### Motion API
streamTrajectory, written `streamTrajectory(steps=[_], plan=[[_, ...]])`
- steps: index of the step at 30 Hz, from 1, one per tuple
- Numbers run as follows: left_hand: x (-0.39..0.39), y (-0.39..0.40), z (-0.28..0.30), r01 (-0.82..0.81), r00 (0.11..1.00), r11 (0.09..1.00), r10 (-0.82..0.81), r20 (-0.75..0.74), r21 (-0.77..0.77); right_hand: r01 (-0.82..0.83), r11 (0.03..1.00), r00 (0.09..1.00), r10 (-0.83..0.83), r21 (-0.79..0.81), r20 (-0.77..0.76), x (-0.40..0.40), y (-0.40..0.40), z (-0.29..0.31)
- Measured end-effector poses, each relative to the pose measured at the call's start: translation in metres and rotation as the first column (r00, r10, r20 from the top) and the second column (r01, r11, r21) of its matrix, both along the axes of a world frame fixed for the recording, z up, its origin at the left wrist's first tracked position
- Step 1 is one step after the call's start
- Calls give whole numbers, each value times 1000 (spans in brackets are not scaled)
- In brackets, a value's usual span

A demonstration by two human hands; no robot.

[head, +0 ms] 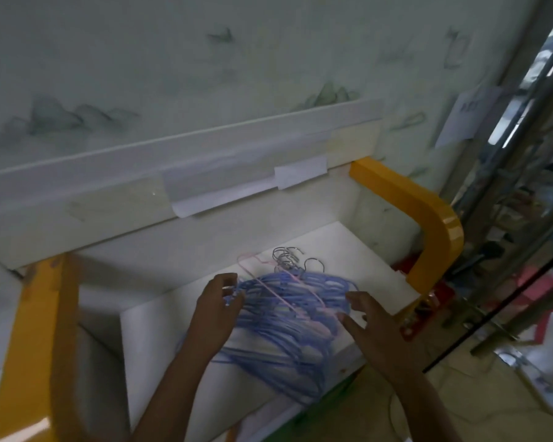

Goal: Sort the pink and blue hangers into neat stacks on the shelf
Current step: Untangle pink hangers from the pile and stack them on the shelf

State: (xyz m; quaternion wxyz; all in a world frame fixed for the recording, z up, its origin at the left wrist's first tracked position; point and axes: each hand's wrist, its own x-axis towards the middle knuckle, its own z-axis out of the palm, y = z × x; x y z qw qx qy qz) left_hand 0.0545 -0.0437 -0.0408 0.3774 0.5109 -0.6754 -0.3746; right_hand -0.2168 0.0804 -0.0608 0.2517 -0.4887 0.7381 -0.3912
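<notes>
**Squaring up the blue pile, one pink hanger still on top**

Our left hand (216,301) curls its fingers against the left edge of the blue hangers (288,327); they seem to pinch a few wires there, though blur keeps us from being sure of the grip. Our right hand (369,327) has its fingers spread and fairly straight, holding nothing, with the tips at or just short of the pile's right edge. With a hand on each side, we judge that we are bracketing the pile to gather or square it.

The blue hangers lie in a loose, fanned heap on the white shelf (173,346), their metal hooks (286,258) bunched at the far end, pointing toward the wall. A single pink hanger (268,288) lies across the top of the heap, running from its far left down toward our right hand, so it still needs lifting out. A yellow frame (428,215) curves round the shelf beyond the pile's right side.
</notes>
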Motion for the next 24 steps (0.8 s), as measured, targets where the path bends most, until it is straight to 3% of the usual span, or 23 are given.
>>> streamTrajectory(steps=[8, 17, 24], plan=[[-28, -52, -15, -41, 995, 994, 32, 91, 105, 32, 998, 999, -31, 48, -26, -31, -26, -17], [-50, -118, -33, -79, 956, 992, 49, 289, 94, 34, 995, 995, -25, 90, -97, -55, -80, -16], [-54, -140, -33, -80, 966, 987, 43, 255, 137, 16, 995, 994, -5, 94, -111, -62, -105, -17]])
